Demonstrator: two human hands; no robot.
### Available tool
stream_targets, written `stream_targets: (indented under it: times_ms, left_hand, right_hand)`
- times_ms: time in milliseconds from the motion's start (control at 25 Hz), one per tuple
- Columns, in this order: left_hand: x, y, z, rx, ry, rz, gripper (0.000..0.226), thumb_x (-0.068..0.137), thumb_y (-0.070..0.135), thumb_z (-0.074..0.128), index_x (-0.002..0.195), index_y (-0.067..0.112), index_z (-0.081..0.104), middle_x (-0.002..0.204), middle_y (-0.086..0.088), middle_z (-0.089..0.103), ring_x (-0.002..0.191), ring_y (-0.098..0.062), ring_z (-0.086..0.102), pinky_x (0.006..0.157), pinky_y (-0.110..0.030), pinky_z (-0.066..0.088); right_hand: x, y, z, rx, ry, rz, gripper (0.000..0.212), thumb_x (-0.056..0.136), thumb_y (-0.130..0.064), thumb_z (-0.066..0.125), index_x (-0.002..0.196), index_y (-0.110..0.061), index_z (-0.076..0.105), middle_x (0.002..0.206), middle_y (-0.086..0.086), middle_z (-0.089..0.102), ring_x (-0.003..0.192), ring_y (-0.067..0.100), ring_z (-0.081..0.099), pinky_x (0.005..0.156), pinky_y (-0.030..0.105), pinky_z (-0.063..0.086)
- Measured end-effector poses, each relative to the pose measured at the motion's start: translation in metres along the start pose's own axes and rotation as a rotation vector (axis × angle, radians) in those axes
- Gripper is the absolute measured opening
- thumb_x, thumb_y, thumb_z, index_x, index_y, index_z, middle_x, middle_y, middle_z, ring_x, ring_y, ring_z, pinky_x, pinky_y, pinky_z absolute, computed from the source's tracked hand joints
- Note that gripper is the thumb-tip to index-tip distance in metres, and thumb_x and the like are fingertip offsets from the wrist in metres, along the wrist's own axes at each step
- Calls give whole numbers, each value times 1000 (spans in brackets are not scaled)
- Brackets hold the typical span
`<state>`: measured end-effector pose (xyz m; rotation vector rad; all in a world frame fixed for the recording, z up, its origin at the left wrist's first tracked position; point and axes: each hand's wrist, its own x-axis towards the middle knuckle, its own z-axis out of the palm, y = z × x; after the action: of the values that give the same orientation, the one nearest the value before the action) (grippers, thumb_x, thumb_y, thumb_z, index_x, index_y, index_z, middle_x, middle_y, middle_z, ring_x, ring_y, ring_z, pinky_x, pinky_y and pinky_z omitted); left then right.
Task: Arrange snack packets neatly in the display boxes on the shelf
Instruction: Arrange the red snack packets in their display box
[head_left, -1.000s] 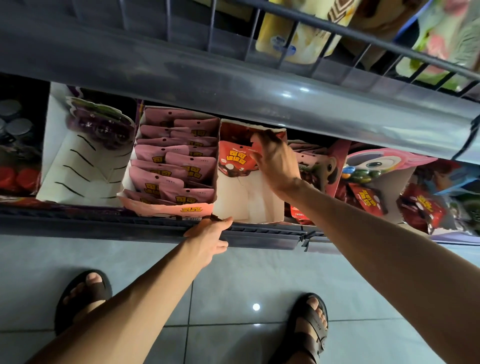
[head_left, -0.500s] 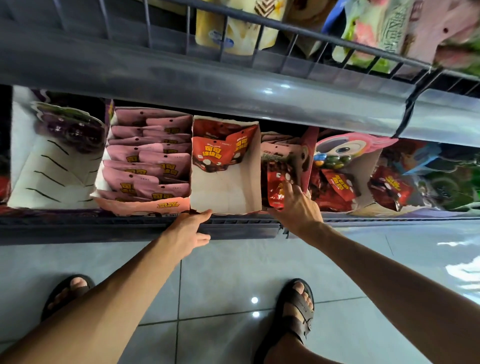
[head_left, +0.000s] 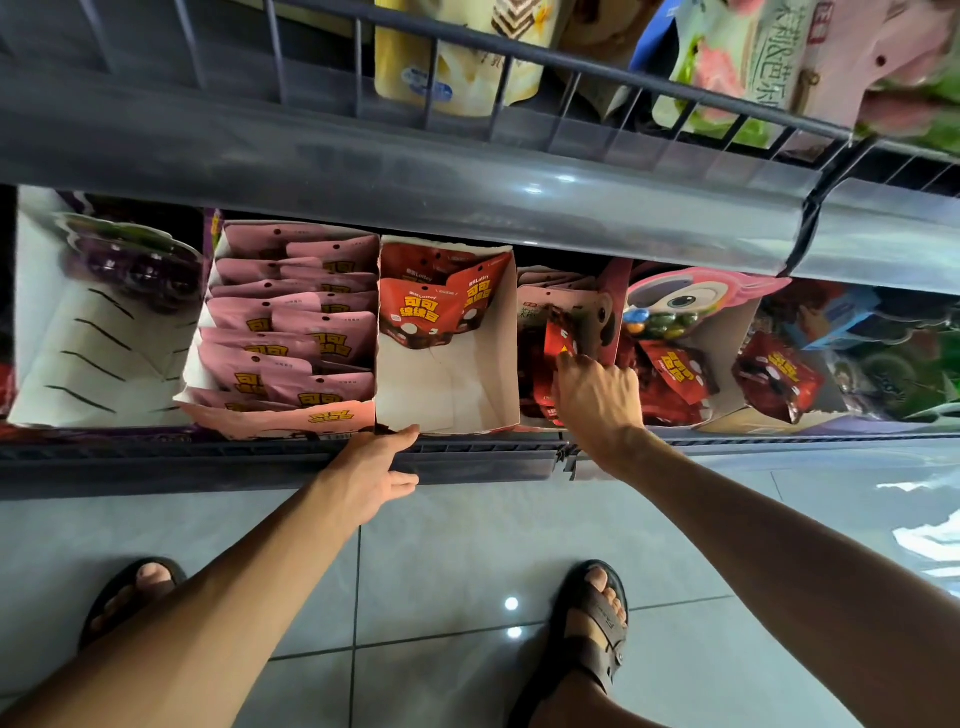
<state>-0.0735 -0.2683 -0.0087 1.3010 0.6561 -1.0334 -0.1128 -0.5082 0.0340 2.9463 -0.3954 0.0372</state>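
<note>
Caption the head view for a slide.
Left hand steadies the white box; right hand grips a red packet in the neighbouring box.

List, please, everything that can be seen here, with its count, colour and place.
pink packets: many, pink, stacked in the pink box
white box: one, white, middle of the lower shelf
red packets: at least two, red, back of the white box
grape box: one, white and purple, far left
bird box: one, pink, right of centre
yellow bag: one, yellow, upper shelf
sandals: two, dark, on the grey floor
left hand: one, thumb touching the white box's front
right hand: one, gripping a red packet right of the white box
</note>
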Motion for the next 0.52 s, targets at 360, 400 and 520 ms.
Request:
stream_targets:
  times_ms: [360, 400, 520]
  left_hand:
    - [-5, -1, 4, -29, 7, 88, 30, 94, 22, 68, 119, 18, 51, 153, -7, 43, 124, -52, 54, 110, -52, 43]
    - [-6, -2, 4, -39, 4, 87, 30, 94, 21, 68, 120, 18, 52, 153, -8, 43, 124, -53, 53, 110, -53, 43]
    - [-7, -2, 3, -42, -6, 86, 38, 95, 19, 67, 130, 19, 52, 155, -8, 41, 125, -54, 52, 108, -55, 43]
  right_hand:
    - [-3, 8, -80, 8, 170, -256, 42, 92, -7, 41, 133, -11, 36, 64, -3, 52, 35, 15, 28, 38, 21, 13]
    - [-5, 2, -84, 60, 189, -334, 45, 90, -10, 39, 135, -15, 39, 65, -5, 49, 36, 18, 34, 36, 20, 15]
    - [-2, -23, -80, 351, 149, -321, 38, 91, -5, 40, 118, -20, 63, 83, 2, 71, 60, 24, 66, 46, 27, 50]
